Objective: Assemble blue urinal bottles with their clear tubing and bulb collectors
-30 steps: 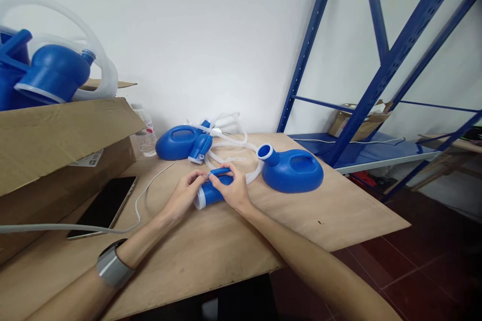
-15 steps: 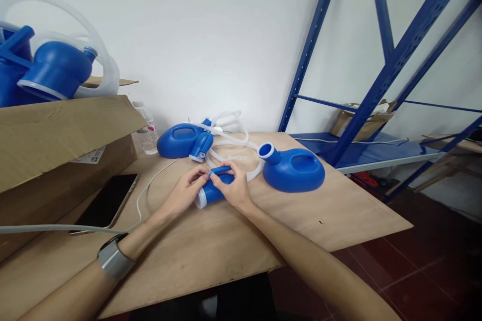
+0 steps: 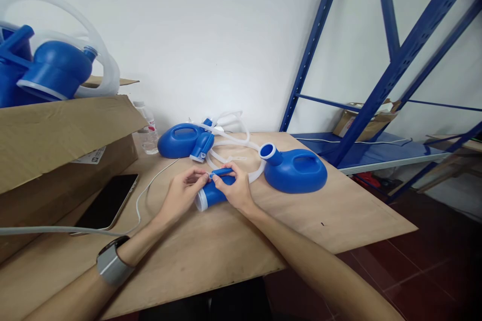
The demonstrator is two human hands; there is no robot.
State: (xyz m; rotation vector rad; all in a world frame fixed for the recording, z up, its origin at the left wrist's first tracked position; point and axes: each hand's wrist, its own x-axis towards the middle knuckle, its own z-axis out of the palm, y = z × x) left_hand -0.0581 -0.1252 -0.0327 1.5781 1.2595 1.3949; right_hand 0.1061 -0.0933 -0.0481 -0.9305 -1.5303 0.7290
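Observation:
A blue plastic urinal funnel (image 3: 215, 192) with a pale rim and a handle lies on its side on the table, its rim toward the lower left. My right hand (image 3: 236, 189) is closed on the handle, thumb and fingers pinching near its left end. At that same end the fingertips of my left hand (image 3: 187, 188) are pinched together, around something small and whitish that I cannot make out. A translucent hose (image 3: 257, 172) curls out behind the funnel. To the right stands a blue urinal bottle (image 3: 295, 173) with an open, upward-slanting neck.
Another blue bottle (image 3: 178, 141) and a blue funnel (image 3: 202, 146) with hose lie at the back. On the left are a cardboard box (image 3: 68, 135) with more blue parts, a water bottle (image 3: 148, 133), a phone (image 3: 107, 201) and a cable (image 3: 138, 205). Blue shelving (image 3: 391, 155) stands right.
My left fingertips have drawn slightly left from the handle's end, and a small whitish bit now shows between the hands. The funnel stays in place; the view has shifted slightly.

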